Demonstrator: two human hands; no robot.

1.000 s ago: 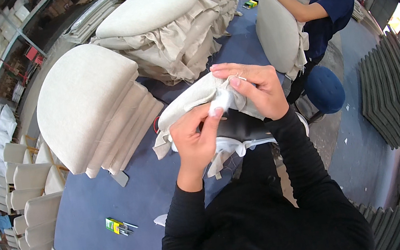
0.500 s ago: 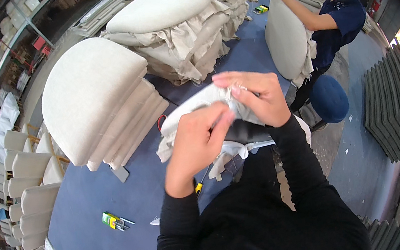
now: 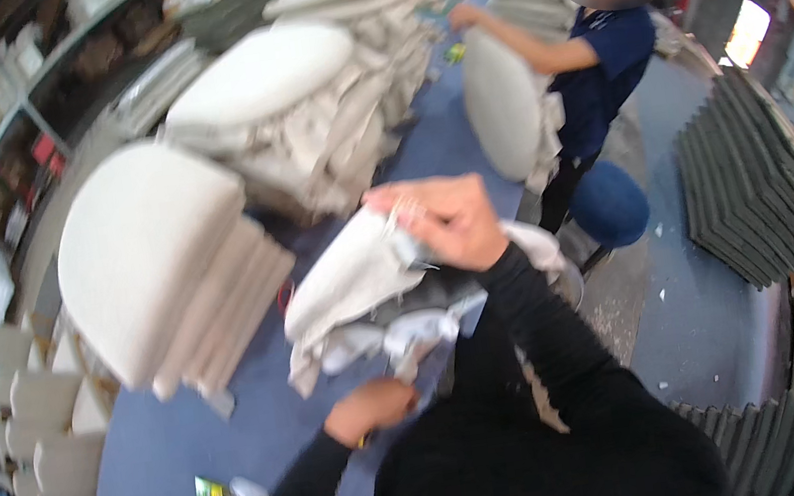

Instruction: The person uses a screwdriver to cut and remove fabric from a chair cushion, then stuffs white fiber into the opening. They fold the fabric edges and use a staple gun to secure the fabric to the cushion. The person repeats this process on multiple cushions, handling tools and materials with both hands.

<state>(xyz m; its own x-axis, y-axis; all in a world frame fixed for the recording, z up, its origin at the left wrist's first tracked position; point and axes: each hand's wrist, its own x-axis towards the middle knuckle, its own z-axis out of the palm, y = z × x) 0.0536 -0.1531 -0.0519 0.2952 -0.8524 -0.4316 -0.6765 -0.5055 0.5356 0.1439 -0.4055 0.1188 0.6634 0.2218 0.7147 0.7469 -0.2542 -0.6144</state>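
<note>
A padded seat with a loose beige fabric cover (image 3: 338, 291) is tilted up in front of me, its dark underside partly showing. My right hand (image 3: 454, 223) pinches the gathered cover at its upper edge. Low beside the front of the seat, my left hand (image 3: 374, 410) is curled above the blue table (image 3: 159, 460). What its fingers hold is hidden and blurred; a small yellow bit shows just under the hand.
Stacked beige seats (image 3: 154, 270) stand at left, with more covered seats (image 3: 259, 75) behind. At far right of the table a co-worker (image 3: 608, 60) holds another seat (image 3: 502, 109). A blue stool (image 3: 609, 205) and stacked grey panels (image 3: 749, 181) are at right. A green-yellow packet (image 3: 216, 493) lies front left.
My left hand has left the cover's upper edge and dropped toward the table. The right hand still grips the fabric. My view has shifted, and the picture is blurred.
</note>
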